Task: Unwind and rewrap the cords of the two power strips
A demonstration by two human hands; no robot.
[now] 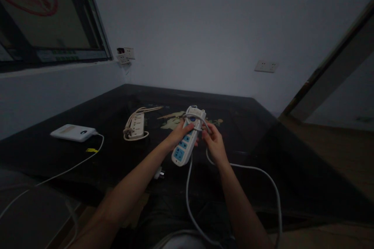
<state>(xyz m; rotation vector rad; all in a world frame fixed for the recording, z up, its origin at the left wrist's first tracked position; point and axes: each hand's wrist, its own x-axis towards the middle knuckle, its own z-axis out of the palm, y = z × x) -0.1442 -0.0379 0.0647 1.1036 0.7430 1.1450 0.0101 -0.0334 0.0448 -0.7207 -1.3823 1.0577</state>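
My left hand (181, 131) grips a white power strip (184, 146) with blue socket faces, its thumb lying across the top. The strip is held tilted above the dark table, near its middle. Part of the strip's white cord (195, 116) loops around its upper end. On the right side of the strip, my right hand (214, 140) is closed on that cord, fingers pinched beside the loop. From there the cord hangs down toward my lap and also runs off to the right. A white plug (159, 173) with metal prongs shows beside my left forearm.
A second power strip (137, 126) with its cord bundled around it lies left of my hands. Farther left is a white power bank (73, 132) with a thin cable, near a yellow scrap (92, 150). Wall sockets (266, 66) are behind the black table (242, 124).
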